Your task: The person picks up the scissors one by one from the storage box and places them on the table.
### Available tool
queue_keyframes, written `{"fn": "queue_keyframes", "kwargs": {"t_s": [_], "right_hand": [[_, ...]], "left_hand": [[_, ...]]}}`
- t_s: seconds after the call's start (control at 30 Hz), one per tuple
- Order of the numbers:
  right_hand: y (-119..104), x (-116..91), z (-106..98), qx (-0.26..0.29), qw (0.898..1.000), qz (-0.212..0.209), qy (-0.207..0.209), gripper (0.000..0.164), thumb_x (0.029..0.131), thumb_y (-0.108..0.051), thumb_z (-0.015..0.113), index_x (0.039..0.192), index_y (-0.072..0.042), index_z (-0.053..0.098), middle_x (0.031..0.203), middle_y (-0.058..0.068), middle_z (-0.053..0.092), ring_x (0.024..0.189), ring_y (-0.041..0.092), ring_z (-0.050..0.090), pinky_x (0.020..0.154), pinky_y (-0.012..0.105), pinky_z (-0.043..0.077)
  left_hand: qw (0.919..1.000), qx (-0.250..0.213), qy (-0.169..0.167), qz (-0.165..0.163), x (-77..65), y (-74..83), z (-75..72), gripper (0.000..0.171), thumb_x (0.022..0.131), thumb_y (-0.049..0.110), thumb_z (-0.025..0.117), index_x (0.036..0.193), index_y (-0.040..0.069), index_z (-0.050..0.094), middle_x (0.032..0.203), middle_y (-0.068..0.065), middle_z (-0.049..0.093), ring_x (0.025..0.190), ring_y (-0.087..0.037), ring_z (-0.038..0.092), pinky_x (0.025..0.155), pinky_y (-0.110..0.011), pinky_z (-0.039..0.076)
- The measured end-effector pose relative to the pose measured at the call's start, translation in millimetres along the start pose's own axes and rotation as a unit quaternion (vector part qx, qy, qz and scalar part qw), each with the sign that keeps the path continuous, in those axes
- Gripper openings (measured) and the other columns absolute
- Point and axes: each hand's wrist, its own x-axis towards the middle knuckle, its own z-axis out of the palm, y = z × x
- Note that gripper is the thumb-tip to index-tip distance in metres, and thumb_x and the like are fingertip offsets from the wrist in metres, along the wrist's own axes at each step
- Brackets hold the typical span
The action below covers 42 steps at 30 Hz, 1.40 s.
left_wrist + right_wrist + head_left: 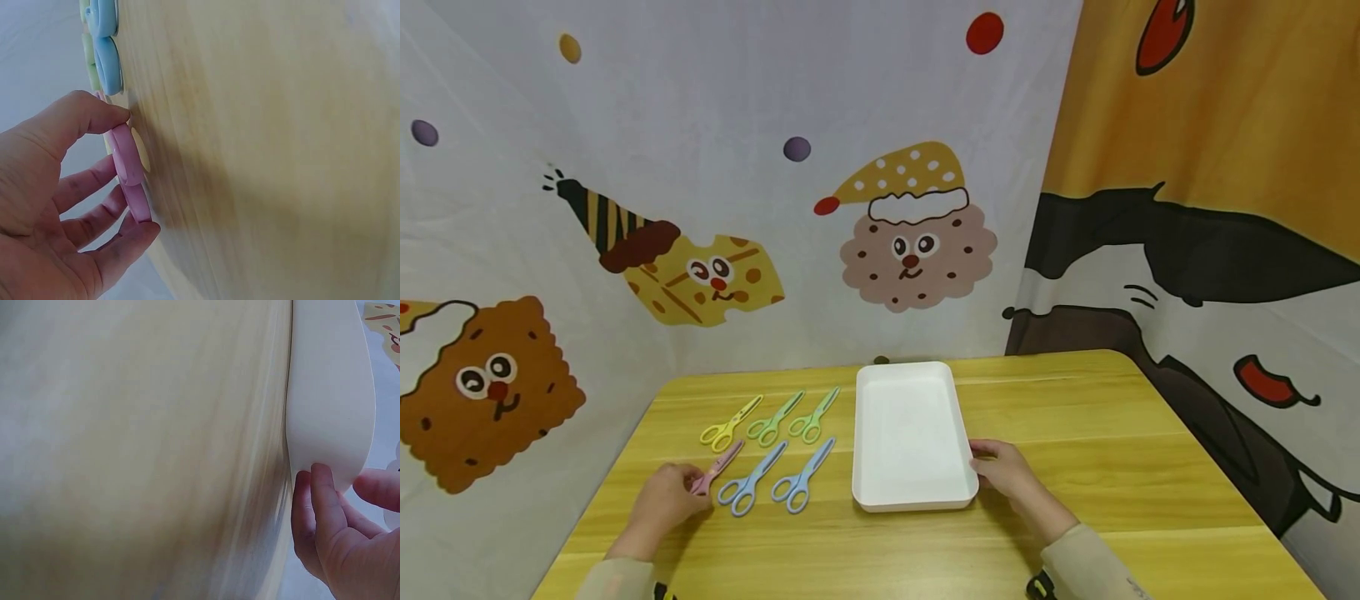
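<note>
My left hand (668, 498) pinches the pink scissors (718, 468) by their handles at the lower left of a group of scissors. In the left wrist view, the thumb lies on one side of the pink handles (128, 153) and the fingertips on the other. Beside them lie two pairs of blue scissors (752, 481). Behind are yellow scissors (732, 423) and two pairs of green scissors (775, 419). My right hand (1006, 468) holds the right side of a shallow white tray (912, 505), fingertips on its outer wall (328, 394) and thumb by the rim.
Everything lies on a wooden table (1075, 417) with rounded corners. Its back edge meets a cloth curtain (820, 275) printed with cartoon food. The tray stands between the scissors and my right hand.
</note>
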Motion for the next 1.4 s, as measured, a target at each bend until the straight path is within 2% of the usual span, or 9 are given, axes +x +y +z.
{"fn": "queue_keyframes", "kwargs": {"t_s": [0.37,0.53,0.7,1.03,1.27,1.4], "right_hand": [[-2,0,2,-0.004,1.0,0.0,-0.004,0.037,0.09,0.005,0.053,0.126,0.013,0.051,0.12,0.029,0.055,0.096,0.029,0.063,0.078,0.04,0.056],[-2,1,2,0.002,1.0,-0.005,-0.006,0.037,0.089,0.006,0.052,0.125,0.014,0.051,0.119,0.03,0.056,0.095,0.03,0.063,0.077,0.04,0.056],[-2,2,0,0.004,1.0,-0.005,-0.007,0.037,0.089,0.006,0.052,0.125,0.015,0.051,0.118,0.031,0.055,0.094,0.03,0.063,0.077,0.04,0.056],[-2,1,-3,-0.014,1.0,-0.004,-0.005,0.037,0.089,0.005,0.053,0.125,0.014,0.051,0.119,0.029,0.054,0.095,0.029,0.063,0.076,0.039,0.056],[2,1,-4,-0.004,1.0,-0.01,-0.014,0.038,0.09,0.004,0.052,0.127,0.014,0.049,0.12,0.03,0.054,0.095,0.029,0.063,0.077,0.04,0.056],[3,0,-9,0.002,0.999,-0.02,-0.035,0.039,0.092,0.001,0.051,0.129,0.014,0.047,0.122,0.03,0.054,0.098,0.03,0.063,0.079,0.042,0.055]], "left_hand": [[0.9999,-0.012,-0.004,0.001,-0.4,-4.7,1.3,0.039,0.061,0.02,0.079,0.094,0.002,0.069,0.08,-0.006,0.059,0.07,-0.018,0.05,0.063,-0.032,0.042],[0.9994,-0.022,-0.026,-0.002,-0.4,-3.4,-2.3,0.041,0.063,0.02,0.079,0.097,-0.001,0.069,0.083,-0.007,0.064,0.075,-0.019,0.054,0.067,-0.035,0.046],[0.9983,-0.036,-0.046,-0.007,0.6,-0.9,-5.1,0.044,0.068,0.02,0.081,0.102,-0.005,0.068,0.092,-0.012,0.066,0.084,-0.024,0.059,0.076,-0.044,0.049],[0.9987,-0.036,-0.035,0.008,-1.9,-0.2,-1.1,0.044,0.069,0.018,0.082,0.103,-0.006,0.067,0.091,-0.012,0.063,0.084,-0.023,0.055,0.078,-0.044,0.047],[0.9988,-0.036,-0.029,0.013,-3.2,-1.8,0.1,0.048,0.069,0.021,0.082,0.106,-0.006,0.066,0.093,-0.013,0.062,0.086,-0.025,0.055,0.079,-0.045,0.046],[0.9983,-0.049,-0.028,0.008,-4.7,-2.9,-0.7,0.057,0.071,0.024,0.081,0.114,-0.008,0.062,0.102,-0.022,0.06,0.094,-0.034,0.057,0.085,-0.049,0.046]]}}
